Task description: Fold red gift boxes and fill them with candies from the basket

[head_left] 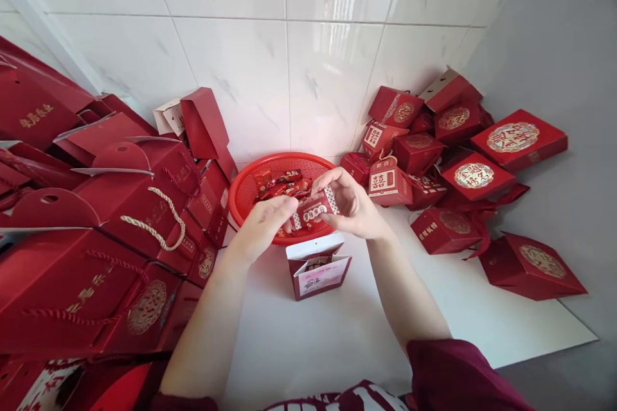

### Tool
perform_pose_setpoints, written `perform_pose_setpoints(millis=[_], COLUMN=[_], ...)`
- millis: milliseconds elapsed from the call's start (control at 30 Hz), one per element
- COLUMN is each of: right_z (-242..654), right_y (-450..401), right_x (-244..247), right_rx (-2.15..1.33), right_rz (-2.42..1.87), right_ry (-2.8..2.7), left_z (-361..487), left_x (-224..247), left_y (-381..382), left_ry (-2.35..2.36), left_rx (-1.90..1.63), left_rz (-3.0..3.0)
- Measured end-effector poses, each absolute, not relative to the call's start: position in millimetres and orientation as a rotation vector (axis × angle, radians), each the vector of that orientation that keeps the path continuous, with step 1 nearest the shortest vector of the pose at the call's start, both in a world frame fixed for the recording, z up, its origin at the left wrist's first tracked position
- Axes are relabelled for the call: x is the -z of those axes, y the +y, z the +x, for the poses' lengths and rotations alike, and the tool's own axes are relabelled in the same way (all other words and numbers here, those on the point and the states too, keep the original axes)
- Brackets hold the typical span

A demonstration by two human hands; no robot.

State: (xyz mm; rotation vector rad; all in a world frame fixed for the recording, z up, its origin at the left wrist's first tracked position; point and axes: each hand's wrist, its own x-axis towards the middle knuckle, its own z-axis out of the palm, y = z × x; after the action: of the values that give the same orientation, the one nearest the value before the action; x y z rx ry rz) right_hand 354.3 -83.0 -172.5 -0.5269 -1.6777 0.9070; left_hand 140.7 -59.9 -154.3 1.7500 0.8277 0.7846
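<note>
A red wrapped packet (314,209) with white lettering and dotted ends is held between my two hands, above the front part of a red perforated basket (240,198). My left hand (268,221) has its thumb and fingers closed on the packet's left end. The thumb and fingers of my right hand (348,205) grip its right end. Several red-wrapped pieces (289,185) lie in the basket. Just in front of the basket, an upright red box (320,273) with a pale picture panel stands with its top open, and some contents show inside.
Many red boxes and bags (144,186), some with rope handles, crowd the left side. Smaller red gift boxes (475,176) are piled on the right of the white table (385,308). A tiled wall (231,51) rises behind the basket.
</note>
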Motion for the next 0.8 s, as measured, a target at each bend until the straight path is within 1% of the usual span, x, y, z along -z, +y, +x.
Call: perform_pose_setpoints(millis=[100,233,500,567,700,800], right_z=[338,327,338,341,345,353], right_y=[-95,-99,-107,-109,-113,-114], right_x=[172,174,166,163,160,158], right_rx=[-0.8,-0.668,-0.526,-0.58,-0.833,-0.841], right_rz=[-0.532,-0.517,-0.646,-0.626,-0.598,-0.678], right_ry=[-1.676,-1.665,-1.85,-1.856,-1.813,-1.786], left_z=[146,143,132,131,133,139], left_x=[158,159,142,140,140,140], left_y=[-65,-69,-72,-72,-74,-79], left_ry=[0.68,0.659,0.743,0.725,0.758,0.825], left_rx=[-0.684,-0.716,-0.698,-0.687,-0.707,-0.759], left_rz=[1.556,1.457,1.643,1.68,1.883,2.1])
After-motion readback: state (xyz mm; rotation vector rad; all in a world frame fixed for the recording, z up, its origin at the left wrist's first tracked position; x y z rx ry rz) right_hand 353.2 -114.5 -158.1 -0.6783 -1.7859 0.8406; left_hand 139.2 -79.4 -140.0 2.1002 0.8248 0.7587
